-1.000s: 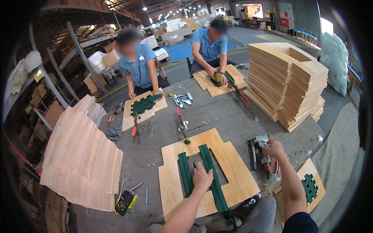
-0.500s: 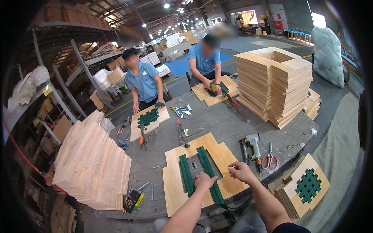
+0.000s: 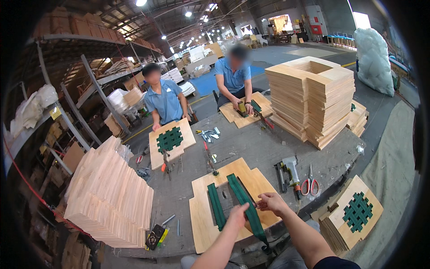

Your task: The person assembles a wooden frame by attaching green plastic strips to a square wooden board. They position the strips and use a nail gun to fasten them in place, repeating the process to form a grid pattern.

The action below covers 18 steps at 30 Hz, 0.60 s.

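Note:
A notched wooden panel (image 3: 204,204) lies in front of me, with a large opening in its middle. Two green webbing straps run lengthwise over it: the left strap (image 3: 217,206) crosses the opening, and the right strap (image 3: 241,192) is lifted, its loose end hanging over the near edge. My left hand (image 3: 236,217) grips the right strap at its left edge, thumb on top. On the other side of that strap is my right hand (image 3: 271,204), fingers apart and close to its edge; whether they touch it is hard to see. A clamp (image 3: 214,169) sits at the panel's far edge.
Right of the panel lie a nail gun (image 3: 291,172) and red-handled scissors (image 3: 310,181). Tall stacks of wooden panels stand left (image 3: 109,197) and far right (image 3: 311,98). A woven panel (image 3: 357,210) tops the near-right pile. Two co-workers (image 3: 165,101) (image 3: 234,76) work across the table.
My left hand has moved slightly right and now holds the right strap, which has lifted. My right hand has come left toward it, fingers opening. The left co-worker's panel has tilted up.

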Motion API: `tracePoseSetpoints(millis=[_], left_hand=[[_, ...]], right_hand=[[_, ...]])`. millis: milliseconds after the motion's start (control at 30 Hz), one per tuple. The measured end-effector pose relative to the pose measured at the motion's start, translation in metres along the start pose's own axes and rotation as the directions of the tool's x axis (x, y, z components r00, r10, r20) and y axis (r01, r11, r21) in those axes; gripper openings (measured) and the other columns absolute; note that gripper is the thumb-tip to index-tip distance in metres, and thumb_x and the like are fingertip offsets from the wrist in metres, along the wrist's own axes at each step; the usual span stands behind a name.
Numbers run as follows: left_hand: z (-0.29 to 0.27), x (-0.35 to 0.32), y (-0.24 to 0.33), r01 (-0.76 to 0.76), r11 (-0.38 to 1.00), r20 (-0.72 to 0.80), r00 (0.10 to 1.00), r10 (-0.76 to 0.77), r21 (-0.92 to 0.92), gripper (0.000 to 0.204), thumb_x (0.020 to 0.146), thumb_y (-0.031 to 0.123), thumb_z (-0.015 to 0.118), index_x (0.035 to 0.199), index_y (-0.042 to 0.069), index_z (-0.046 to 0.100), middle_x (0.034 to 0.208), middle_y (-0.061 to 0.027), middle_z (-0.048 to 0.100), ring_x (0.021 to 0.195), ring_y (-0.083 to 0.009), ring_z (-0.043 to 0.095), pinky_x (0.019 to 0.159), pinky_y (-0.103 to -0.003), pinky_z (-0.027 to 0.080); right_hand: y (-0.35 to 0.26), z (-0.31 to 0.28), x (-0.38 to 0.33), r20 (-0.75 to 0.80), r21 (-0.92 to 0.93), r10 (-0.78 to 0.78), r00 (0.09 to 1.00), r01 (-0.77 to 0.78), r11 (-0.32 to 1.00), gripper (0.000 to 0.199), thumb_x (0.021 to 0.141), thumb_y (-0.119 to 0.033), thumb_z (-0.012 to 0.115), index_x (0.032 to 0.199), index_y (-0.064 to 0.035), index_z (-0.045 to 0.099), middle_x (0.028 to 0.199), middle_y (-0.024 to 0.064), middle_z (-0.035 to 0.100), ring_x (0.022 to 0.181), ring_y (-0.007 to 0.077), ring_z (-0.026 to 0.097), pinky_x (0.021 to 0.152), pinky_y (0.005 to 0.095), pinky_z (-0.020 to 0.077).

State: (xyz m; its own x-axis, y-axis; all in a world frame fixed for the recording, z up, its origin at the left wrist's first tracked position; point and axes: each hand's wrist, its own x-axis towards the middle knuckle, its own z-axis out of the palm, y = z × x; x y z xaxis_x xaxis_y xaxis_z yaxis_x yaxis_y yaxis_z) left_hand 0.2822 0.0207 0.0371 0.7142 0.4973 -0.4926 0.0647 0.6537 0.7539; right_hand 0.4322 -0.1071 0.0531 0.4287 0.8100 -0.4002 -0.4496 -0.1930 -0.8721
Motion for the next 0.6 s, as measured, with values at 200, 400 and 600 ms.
tracePoseSetpoints(millis=[200, 400, 600], left_hand=[[0.028, -0.065, -0.082, 0.224, 0.970, 0.161, 0.958, -0.237, 0.097, 0.031, 0.110, 0.032, 0.050, 0.120, 0.004, 0.061, 0.103, -0.0090, 0.074, 0.090, -0.0211, 0.073, 0.080, -0.037, 0.060], [-0.005, -0.081, -0.090, 0.064, 0.917, 0.143, 0.981, -0.130, 0.393, 0.033, 0.108, 0.031, 0.054, 0.103, 0.001, 0.065, 0.092, -0.0102, 0.074, 0.078, -0.0205, 0.073, 0.075, -0.033, 0.059], [-0.028, -0.088, -0.077, -0.119, 0.602, 0.232, 0.966, -0.113, 0.790, 0.039, 0.104, 0.035, 0.060, 0.092, -0.002, 0.066, 0.078, -0.0105, 0.070, 0.074, -0.0211, 0.073, 0.066, -0.037, 0.055]], right_hand=[[0.020, 0.007, 0.035, 0.210, 0.196, 0.309, 0.928, -0.349, 0.916, 0.045, 0.112, -0.036, 0.042, 0.128, 0.0030, 0.056, 0.109, 0.0165, 0.071, 0.092, 0.0299, 0.070, 0.084, 0.0456, 0.0595], [0.032, 0.042, 0.038, 0.209, 0.314, 0.434, 0.876, -0.480, 0.819, 0.025, 0.112, -0.028, 0.044, 0.111, -0.0053, 0.056, 0.085, 0.0060, 0.064, 0.069, 0.0182, 0.061, 0.063, 0.0356, 0.0547], [0.054, 0.050, 0.018, 0.250, 0.370, 0.398, 0.883, -0.467, 0.803, 0.019, 0.112, -0.024, 0.045, 0.102, -0.0094, 0.052, 0.073, -0.0029, 0.051, 0.054, 0.0082, 0.039, 0.047, 0.0255, 0.0334]])
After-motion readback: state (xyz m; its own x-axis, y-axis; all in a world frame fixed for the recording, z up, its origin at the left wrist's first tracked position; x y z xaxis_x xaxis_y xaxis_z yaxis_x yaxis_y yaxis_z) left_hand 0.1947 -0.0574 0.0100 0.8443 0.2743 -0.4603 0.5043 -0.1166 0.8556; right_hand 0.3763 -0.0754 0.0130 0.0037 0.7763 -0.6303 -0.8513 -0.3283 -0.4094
